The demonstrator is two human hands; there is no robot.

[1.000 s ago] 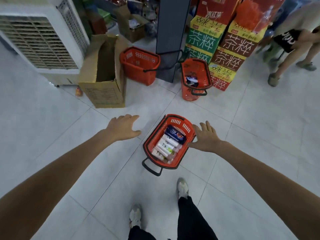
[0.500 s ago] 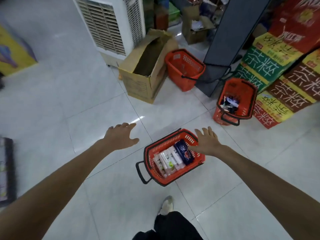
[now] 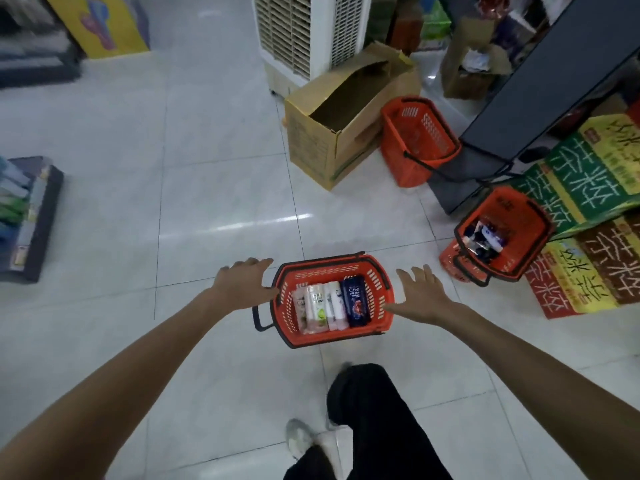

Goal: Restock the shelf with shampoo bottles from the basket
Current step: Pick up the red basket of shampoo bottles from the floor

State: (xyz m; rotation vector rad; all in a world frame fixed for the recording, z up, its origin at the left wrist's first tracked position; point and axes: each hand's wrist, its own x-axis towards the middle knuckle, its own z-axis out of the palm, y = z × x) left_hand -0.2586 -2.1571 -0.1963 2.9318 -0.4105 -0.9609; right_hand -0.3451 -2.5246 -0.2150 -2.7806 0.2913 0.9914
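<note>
Basket [image 3: 325,274] of shampoo bottles on the tiled floor, just ahead of the person's feet, with a hand spread at each side. The left hand [image 3: 242,285] lies at the left rim and the right hand [image 3: 424,294] at the right rim. Fingers of both are straight and splayed and hold nothing; whether the thumbs touch the rim cannot be told. Four bottles lie side by side in the basket: three pale bottles [image 3: 317,306] and one dark blue bottle [image 3: 355,301] at the right.

Step in hand, as judged: the very start, with no bottle taken out yet. The next move calls either for closing both hands on the rim to lift the whole basket, or for picking out a single bottle, then carrying it to a shelf. A low shelf [image 3: 38,216] shows blurred at the left edge, well apart.

Writing: "CLEAR" in white on the dark blue bottle. Labels on the pale bottles are too small to read. Stacked cartons [image 3: 588,178] at the right bear the large characters 茶粹.
</note>
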